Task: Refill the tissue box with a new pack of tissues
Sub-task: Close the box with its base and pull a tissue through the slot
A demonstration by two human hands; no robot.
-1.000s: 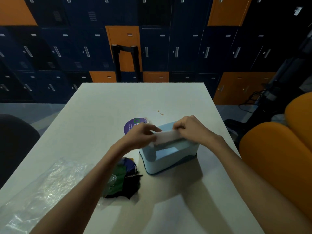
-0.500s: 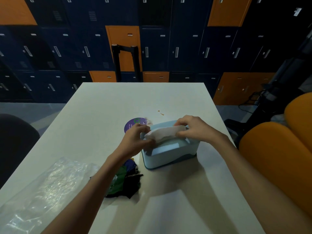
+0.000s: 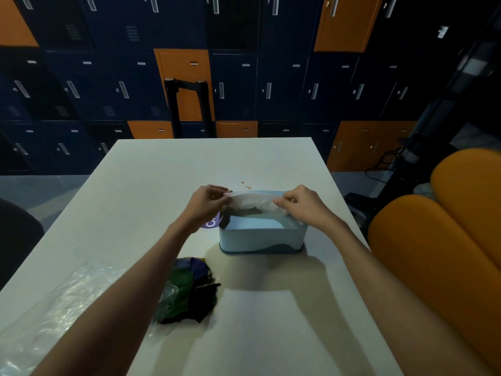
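Note:
A light blue tissue box (image 3: 260, 237) stands open-topped on the white table (image 3: 151, 185), a little right of centre. Just above its far rim hangs a white stack of tissues (image 3: 250, 200), held level. My left hand (image 3: 207, 203) pinches its left end and my right hand (image 3: 301, 206) pinches its right end. The middle of the stack sags slightly over the box opening. The box's inside looks pale blue, its contents partly hidden by the tissues.
A crumpled dark green and purple wrapper (image 3: 189, 290) lies near my left forearm. Clear plastic film (image 3: 51, 310) covers the near left of the table. A purple round sticker (image 3: 211, 222) peeks out left of the box. Orange seats (image 3: 433, 240) stand at the right.
Both hands have lifted the tissue stack off the box top and spread apart to its ends. The box now sits squarer to me.

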